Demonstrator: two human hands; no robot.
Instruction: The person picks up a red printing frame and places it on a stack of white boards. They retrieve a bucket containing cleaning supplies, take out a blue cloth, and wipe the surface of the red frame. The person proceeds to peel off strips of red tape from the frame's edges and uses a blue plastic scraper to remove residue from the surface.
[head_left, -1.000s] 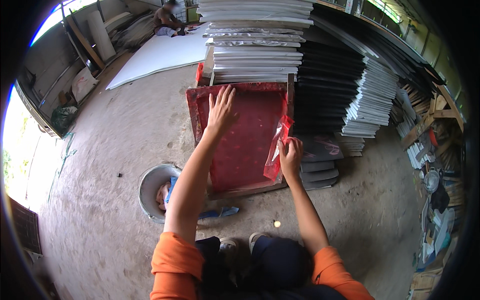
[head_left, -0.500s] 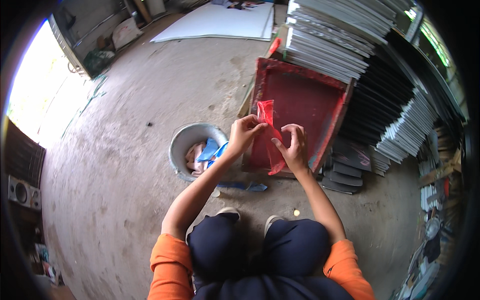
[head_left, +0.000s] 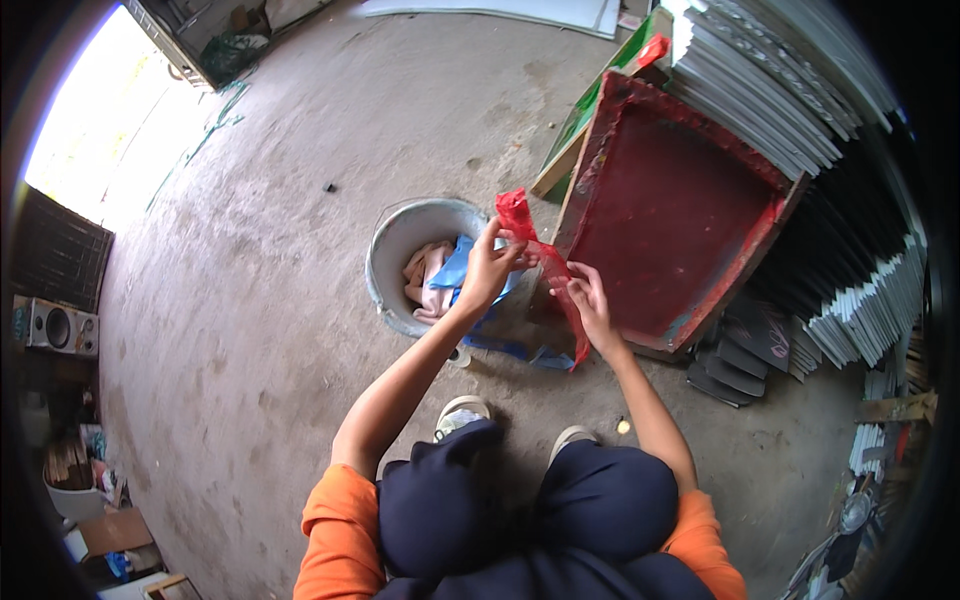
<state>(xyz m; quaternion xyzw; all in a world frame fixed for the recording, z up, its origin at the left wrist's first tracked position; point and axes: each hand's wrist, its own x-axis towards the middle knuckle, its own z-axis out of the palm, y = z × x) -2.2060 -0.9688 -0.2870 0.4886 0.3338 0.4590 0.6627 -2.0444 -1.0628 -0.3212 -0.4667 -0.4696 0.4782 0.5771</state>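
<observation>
A crumpled strip of see-through red plastic film [head_left: 553,262] hangs slantwise between my hands. My left hand [head_left: 489,265] pinches its upper part, with a bunched end sticking up above the fingers. Lower down, my right hand [head_left: 590,305] has its fingertips on the film, thumb and fingers close together, and the tail dangles beside it. Just left of my left hand stands a grey bucket [head_left: 385,265] with pink and blue cloths [head_left: 455,268] in it. On the right, behind my right hand, leans a framed dark red panel [head_left: 680,210] with red-smeared edges.
Behind the panel rises a tall stack of white-edged boards [head_left: 750,90], with black pads [head_left: 735,355] below. A green wood-edged frame [head_left: 590,110] leans at the back. Blue scraps [head_left: 510,347] lie by the bucket. A speaker [head_left: 60,327] stands at far left. My shoes [head_left: 463,412] are on concrete.
The view has swung, so the panel and stack sit farther right. My hands and the red film are now nearer the bucket, off the panel's face, and the film is stretched more slantwise.
</observation>
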